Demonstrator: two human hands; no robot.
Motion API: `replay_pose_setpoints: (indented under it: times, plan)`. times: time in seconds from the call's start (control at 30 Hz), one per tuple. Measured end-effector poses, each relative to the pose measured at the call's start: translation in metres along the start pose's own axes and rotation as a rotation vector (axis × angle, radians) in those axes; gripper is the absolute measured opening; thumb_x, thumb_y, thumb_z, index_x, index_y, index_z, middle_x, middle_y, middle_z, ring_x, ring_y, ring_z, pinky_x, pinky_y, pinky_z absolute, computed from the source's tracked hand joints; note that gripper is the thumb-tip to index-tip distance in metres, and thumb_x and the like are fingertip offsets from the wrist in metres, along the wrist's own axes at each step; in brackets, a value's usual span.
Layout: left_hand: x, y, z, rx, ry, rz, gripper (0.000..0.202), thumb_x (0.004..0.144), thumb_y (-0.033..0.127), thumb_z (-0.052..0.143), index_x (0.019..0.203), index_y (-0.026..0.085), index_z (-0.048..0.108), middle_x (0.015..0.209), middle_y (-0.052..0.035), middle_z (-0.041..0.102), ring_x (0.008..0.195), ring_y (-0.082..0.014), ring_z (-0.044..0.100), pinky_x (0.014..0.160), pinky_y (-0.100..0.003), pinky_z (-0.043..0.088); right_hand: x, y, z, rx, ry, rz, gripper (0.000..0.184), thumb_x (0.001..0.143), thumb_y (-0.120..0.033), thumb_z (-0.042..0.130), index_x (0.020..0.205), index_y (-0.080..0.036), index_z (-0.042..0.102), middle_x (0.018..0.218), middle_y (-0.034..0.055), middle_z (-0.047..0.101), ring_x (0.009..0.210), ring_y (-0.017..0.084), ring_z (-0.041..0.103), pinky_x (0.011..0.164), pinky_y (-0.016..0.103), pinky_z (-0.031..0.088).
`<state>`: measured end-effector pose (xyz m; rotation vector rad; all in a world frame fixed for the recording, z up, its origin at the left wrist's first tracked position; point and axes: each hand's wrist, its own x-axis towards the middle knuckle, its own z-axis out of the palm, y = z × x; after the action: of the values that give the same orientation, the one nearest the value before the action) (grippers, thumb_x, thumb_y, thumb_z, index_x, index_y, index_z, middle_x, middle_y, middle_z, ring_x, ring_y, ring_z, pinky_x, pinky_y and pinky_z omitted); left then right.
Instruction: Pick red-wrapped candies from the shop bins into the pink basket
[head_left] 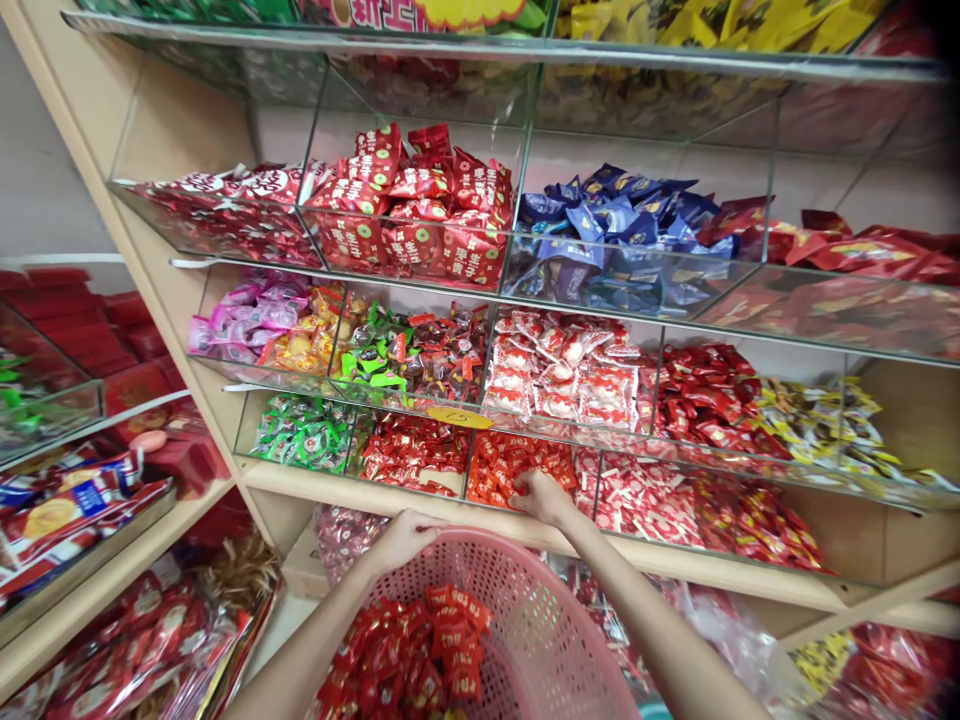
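A pink perforated plastic basket [525, 600] stands in front of me, partly filled with red-wrapped candies [409, 645]. My left hand [409, 540] is closed on its far rim, at the left side. Over the front of a bottom-row bin, my right hand [541, 497] reaches in among orange-red wrapped candies [499, 462]. Its fingers curl down against them; what is between the fingers is hidden. To the left of that bin lie darker red candies [416, 447]; to the right are pink-and-white wrapped ones [645, 490].
Clear dividers split the wooden shelf unit [337, 485] into candy bins. A yellow price tag [459, 417] hangs on a bin front above my hands. Blue packets [622, 225] fill a higher bin. Bagged goods [352, 535] lie under the bottom ledge; another shelf [112, 550] stands left.
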<state>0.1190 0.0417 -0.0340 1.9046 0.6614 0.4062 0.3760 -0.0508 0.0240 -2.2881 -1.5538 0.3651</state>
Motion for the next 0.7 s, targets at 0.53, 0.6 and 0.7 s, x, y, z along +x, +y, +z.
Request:
replay_pose_setpoints:
  times: [0.53,0.6,0.7]
  plan:
    - [0.001,-0.005,0.0,-0.005,0.018,-0.002,0.037,0.074,0.032,0.049,0.104,0.016,0.063,0.096,-0.0043,0.068,0.08,-0.0169,0.062,0.074,-0.027,0.048,-0.004,-0.006,-0.001,0.41,0.104,-0.119,0.026,0.066,-0.039,0.057,0.073,-0.015,0.058,0.049,-0.0058,0.044,0.046,0.008,0.037,0.047,0.02,0.028]
    - [0.001,-0.004,0.0,-0.004,0.012,-0.001,0.037,0.075,0.031,0.049,0.105,0.016,0.063,0.097,-0.0044,0.068,0.078,-0.0165,0.062,0.072,-0.027,0.048,-0.016,-0.015,-0.011,0.484,0.152,-0.161,0.03,0.067,-0.042,0.056,0.078,-0.015,0.059,0.053,-0.0047,0.045,0.049,0.009,0.038,0.048,0.021,0.03]
    - [0.001,-0.002,0.0,-0.008,-0.005,-0.018,0.037,0.074,0.031,0.049,0.104,0.016,0.063,0.1,-0.0048,0.066,0.07,-0.0158,0.062,0.067,-0.028,0.049,-0.044,-0.033,-0.02,0.57,0.163,-0.244,0.034,0.067,-0.045,0.057,0.087,-0.017,0.061,0.072,-0.0001,0.055,0.056,0.01,0.042,0.052,0.021,0.033]
